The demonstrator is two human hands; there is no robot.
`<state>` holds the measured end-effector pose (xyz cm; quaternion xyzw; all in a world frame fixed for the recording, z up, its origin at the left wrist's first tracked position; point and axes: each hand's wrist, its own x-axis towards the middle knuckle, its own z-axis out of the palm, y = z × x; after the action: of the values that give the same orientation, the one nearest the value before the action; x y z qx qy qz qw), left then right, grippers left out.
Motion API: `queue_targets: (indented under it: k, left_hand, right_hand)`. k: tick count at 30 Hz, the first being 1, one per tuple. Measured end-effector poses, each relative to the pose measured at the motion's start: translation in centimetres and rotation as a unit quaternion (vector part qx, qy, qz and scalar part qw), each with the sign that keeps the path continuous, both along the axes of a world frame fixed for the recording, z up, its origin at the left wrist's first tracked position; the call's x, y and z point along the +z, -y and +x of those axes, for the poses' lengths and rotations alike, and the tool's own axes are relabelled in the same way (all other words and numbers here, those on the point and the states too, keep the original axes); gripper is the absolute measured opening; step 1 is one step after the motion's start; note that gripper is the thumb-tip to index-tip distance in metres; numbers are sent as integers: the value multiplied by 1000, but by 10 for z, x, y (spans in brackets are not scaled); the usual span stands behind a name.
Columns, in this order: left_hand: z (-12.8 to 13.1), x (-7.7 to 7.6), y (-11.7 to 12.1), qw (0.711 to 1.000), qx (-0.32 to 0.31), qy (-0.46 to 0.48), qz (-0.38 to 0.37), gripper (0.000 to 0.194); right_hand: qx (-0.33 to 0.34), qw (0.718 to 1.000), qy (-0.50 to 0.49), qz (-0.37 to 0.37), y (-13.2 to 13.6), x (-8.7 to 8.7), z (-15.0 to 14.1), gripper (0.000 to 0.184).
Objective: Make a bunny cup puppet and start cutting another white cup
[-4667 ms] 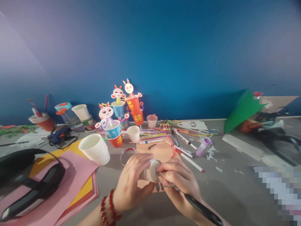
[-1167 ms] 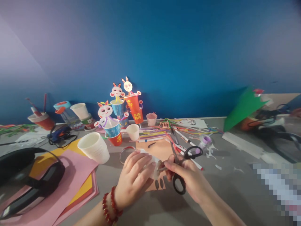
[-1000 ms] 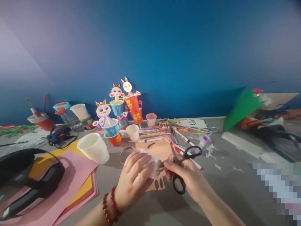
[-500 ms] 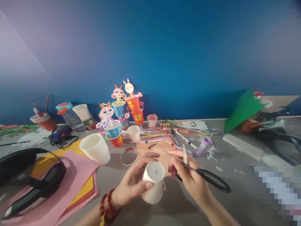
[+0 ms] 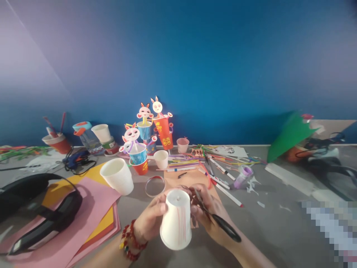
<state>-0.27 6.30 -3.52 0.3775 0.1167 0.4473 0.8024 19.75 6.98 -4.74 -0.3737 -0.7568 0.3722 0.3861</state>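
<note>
Upside down in front of me is a white paper cup (image 5: 174, 227), with thin reddish lines down its side and a small mark or hole in its base. My left hand (image 5: 152, 217) grips it from the left, thumb on the near side. At the cup's right side, my right hand (image 5: 209, 214) holds black-handled scissors (image 5: 224, 227); its fingertips are close to the cup or touching it, I cannot tell which. The scissors' blades point up and away, partly hidden by the fingers.
Rabbit-faced cup figures (image 5: 138, 149) stand behind. Left are a large white cup (image 5: 117, 176), coloured paper (image 5: 95, 197) and a black headset (image 5: 60, 212). A tape roll (image 5: 154, 186), markers (image 5: 228, 195), a purple glitter jar (image 5: 243, 176) and paper scraps (image 5: 260, 204) lie about.
The cup has turned, bringing the reddish lines into view. My right hand has moved left to the cup, and the scissors have swung closer to it.
</note>
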Motion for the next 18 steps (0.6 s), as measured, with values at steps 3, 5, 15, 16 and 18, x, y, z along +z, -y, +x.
queue_targets:
  k: [3, 5, 15, 16, 18]
  left_hand:
    - [-7, -3, -4, 998, 57, -9, -9, 47]
    - [-14, -5, -8, 995, 95, -20, -8, 47]
    - [-25, -17, -14, 991, 132, -26, 6, 48]
    - [-25, -18, -14, 991, 131, -25, 3, 48]
    - [-26, -19, -15, 991, 133, -23, -4, 47]
  right_hand:
    - [-21, 1000, 12, 10, -7, 5, 4, 33]
    - [12, 998, -35, -43, -11, 7, 7, 27]
    - [105, 911, -265, -298, -4, -5, -6, 22]
    - [113, 906, -270, -305, -4, -6, -6, 22]
    - [130, 904, -267, -307, -6, -6, -3, 25]
